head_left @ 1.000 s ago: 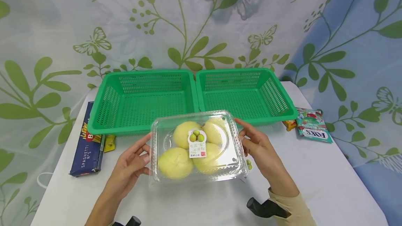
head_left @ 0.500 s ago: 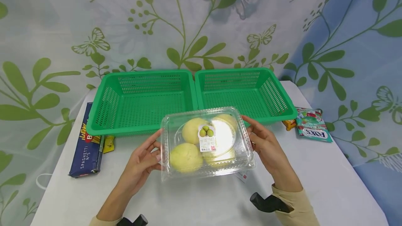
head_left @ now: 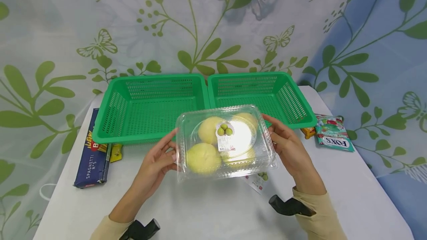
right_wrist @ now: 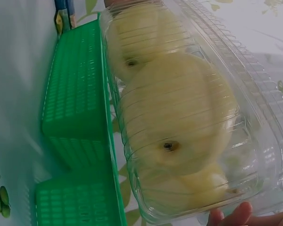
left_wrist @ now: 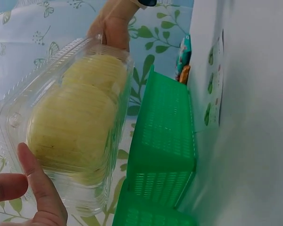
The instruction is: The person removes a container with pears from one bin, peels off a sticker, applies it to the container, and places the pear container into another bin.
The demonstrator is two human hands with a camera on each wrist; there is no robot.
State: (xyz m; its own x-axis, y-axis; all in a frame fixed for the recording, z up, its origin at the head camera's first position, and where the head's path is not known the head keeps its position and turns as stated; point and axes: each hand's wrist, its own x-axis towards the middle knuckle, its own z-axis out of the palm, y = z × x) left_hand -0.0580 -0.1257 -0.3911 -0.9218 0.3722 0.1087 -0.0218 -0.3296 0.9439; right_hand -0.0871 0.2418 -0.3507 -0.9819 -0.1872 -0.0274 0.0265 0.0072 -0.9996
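Note:
A clear plastic clamshell box [head_left: 227, 142] of yellow pears with a small fruit label on its lid hangs above the white table [head_left: 207, 210], over the front rims of two green baskets. My left hand [head_left: 173, 147] holds its left side, thumb on top. My right hand [head_left: 271, 132] grips its right side. In the left wrist view the box [left_wrist: 70, 122] fills the left, with my left hand's fingers [left_wrist: 37, 188] at its lower edge. Seen from the right wrist, the pears [right_wrist: 174, 127] press against the ribbed plastic, and fingertips [right_wrist: 236, 216] show at the bottom.
The left green basket [head_left: 110, 121] and the right green basket [head_left: 300, 110] stand side by side at the back. A blue spaghetti box [head_left: 91, 155] and a yellow packet [head_left: 116, 152] lie left. A Fox's candy bag [head_left: 333, 138] lies right. A loose label [head_left: 258, 182] lies under the box.
Both hands have lifted the box and carried it away from me and a little right, toward the baskets. The loose label on the table now shows more fully.

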